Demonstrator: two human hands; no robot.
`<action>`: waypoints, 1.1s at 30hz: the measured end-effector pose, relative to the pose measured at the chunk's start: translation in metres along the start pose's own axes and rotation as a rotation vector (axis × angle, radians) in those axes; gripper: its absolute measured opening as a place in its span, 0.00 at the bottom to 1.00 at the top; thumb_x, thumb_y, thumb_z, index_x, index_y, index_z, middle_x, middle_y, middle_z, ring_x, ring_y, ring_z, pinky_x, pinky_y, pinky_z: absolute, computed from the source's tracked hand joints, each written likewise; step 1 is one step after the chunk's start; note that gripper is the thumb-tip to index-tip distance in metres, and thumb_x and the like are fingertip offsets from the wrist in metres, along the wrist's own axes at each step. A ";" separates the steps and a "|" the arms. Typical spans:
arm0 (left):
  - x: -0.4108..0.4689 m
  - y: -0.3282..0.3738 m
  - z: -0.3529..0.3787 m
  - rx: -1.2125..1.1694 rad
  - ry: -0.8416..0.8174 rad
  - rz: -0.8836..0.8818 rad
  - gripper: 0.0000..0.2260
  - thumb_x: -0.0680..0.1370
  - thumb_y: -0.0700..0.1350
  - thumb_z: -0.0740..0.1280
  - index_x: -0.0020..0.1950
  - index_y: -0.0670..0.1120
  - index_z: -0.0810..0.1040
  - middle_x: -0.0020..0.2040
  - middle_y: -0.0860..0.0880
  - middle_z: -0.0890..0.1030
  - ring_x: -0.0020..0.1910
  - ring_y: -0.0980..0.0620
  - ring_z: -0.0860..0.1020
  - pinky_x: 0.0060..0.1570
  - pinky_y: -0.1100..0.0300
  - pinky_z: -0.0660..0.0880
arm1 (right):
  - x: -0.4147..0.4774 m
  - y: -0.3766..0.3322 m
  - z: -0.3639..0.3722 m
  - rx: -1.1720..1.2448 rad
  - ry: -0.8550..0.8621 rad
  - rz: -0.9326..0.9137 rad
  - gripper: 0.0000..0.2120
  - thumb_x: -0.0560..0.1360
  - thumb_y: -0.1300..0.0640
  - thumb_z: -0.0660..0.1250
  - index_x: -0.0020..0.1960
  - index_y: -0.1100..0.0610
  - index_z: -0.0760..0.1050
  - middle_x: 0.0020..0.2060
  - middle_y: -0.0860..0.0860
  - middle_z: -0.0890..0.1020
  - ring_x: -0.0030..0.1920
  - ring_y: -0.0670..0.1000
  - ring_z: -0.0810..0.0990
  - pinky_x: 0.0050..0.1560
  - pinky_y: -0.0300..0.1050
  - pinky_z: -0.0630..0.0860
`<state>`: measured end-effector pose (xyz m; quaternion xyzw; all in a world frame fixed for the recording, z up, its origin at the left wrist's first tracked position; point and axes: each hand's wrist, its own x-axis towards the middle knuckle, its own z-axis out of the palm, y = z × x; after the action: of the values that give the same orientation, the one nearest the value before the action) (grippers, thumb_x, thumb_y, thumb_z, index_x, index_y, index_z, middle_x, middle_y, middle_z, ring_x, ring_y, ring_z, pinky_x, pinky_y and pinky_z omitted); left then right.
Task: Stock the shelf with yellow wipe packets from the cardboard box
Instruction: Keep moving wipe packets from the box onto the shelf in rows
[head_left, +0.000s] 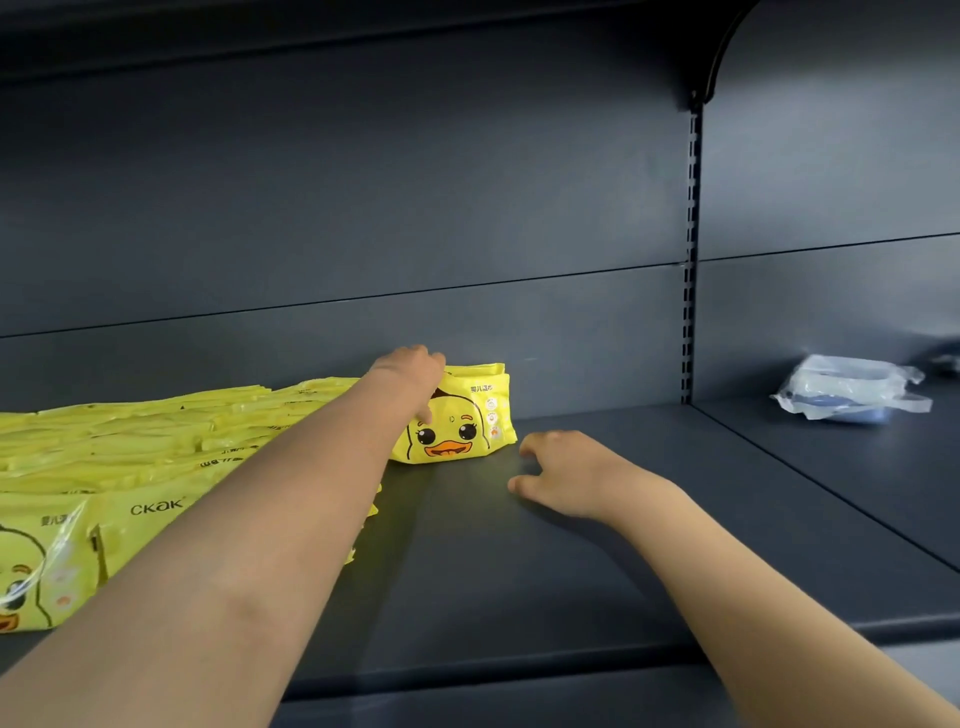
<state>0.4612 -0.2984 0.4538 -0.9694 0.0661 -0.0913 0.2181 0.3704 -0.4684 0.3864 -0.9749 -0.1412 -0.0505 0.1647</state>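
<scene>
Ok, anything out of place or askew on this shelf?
One thing: a clear plastic-wrapped bluish bundle lies loose in the right bay, unlike the yellow duck-print wipe packets stacked at left. Nothing looks spilled or torn.

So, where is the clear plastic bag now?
Head view, far right: the clear plastic bag lies on the next shelf bay, beyond the slotted upright.

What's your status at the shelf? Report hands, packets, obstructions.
Left hand grips upright duck packet at end of packet row. Right hand loose, holding nothing, low over shelf. Clear plastic bag sits in next bay, apart.
</scene>
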 end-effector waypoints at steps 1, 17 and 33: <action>-0.003 -0.002 -0.003 0.008 -0.002 -0.006 0.28 0.72 0.50 0.72 0.67 0.43 0.66 0.62 0.43 0.71 0.61 0.44 0.73 0.56 0.51 0.75 | -0.001 -0.001 -0.001 -0.007 -0.005 0.000 0.21 0.77 0.47 0.61 0.64 0.59 0.70 0.61 0.55 0.74 0.62 0.55 0.72 0.59 0.47 0.71; -0.245 -0.092 -0.041 -0.258 0.069 0.044 0.19 0.79 0.52 0.60 0.64 0.40 0.72 0.61 0.43 0.75 0.60 0.44 0.73 0.57 0.55 0.71 | -0.113 -0.129 -0.046 -0.167 -0.018 0.044 0.25 0.78 0.45 0.60 0.69 0.58 0.66 0.66 0.55 0.71 0.66 0.56 0.70 0.61 0.47 0.69; -0.486 -0.126 -0.008 -0.453 0.048 0.009 0.19 0.79 0.54 0.60 0.66 0.46 0.71 0.62 0.48 0.74 0.60 0.49 0.72 0.59 0.55 0.71 | -0.283 -0.210 -0.002 -0.151 -0.008 -0.007 0.25 0.77 0.45 0.63 0.69 0.57 0.66 0.65 0.55 0.72 0.65 0.56 0.70 0.63 0.50 0.70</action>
<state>-0.0029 -0.1076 0.4434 -0.9909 0.0945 -0.0960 -0.0065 0.0388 -0.3518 0.4119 -0.9842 -0.1410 -0.0579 0.0901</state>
